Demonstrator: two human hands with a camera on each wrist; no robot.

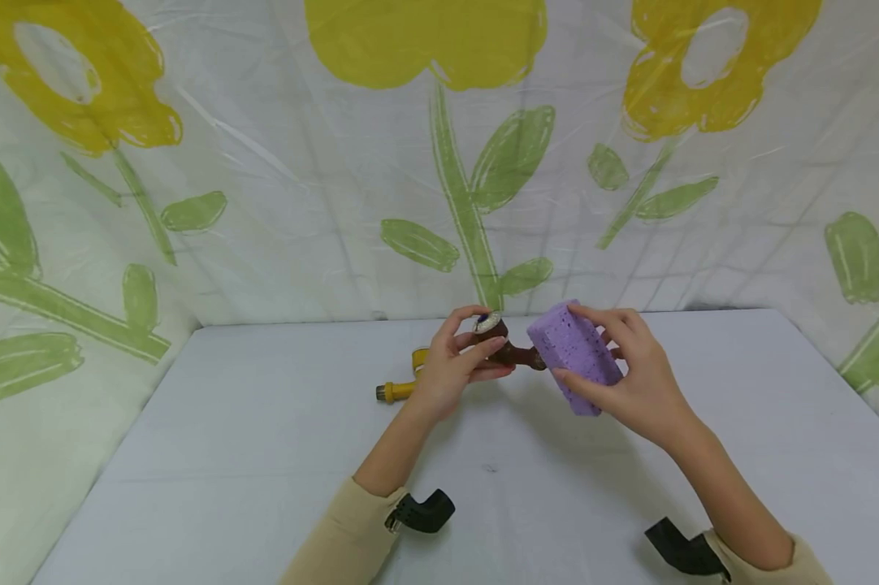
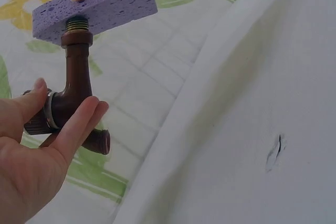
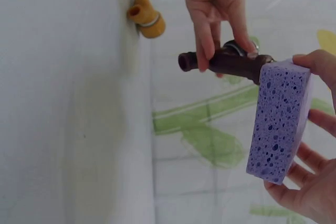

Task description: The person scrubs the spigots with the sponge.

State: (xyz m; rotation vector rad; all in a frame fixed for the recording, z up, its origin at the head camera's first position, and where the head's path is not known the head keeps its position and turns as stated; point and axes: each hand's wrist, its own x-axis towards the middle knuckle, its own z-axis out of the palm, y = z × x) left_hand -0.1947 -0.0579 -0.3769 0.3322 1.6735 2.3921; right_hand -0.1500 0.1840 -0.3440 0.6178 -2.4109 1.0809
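Before me: one white table (image 1: 227,455), a small dark mark (image 1: 490,468) on its surface. Facing me behind it: one creased, whitish sheet (image 1: 279,276), printed with yellow flowers (image 1: 425,41), green stems (image 1: 454,179) and leaves (image 1: 514,158); same print to my left and right. Shadows (image 1: 586,443): soft.

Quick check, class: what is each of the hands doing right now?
Left hand: holding the brown tap.
Right hand: holding the purple sponge, pinched between thumb and fingers.

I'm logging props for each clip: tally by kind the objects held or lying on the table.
Taps: 2 (brown tap with a threaded end, held; yellow tap with a threaded end, on the white table)
Sponges: 1 (purple block-shaped porous sponge, held)
Total: 3
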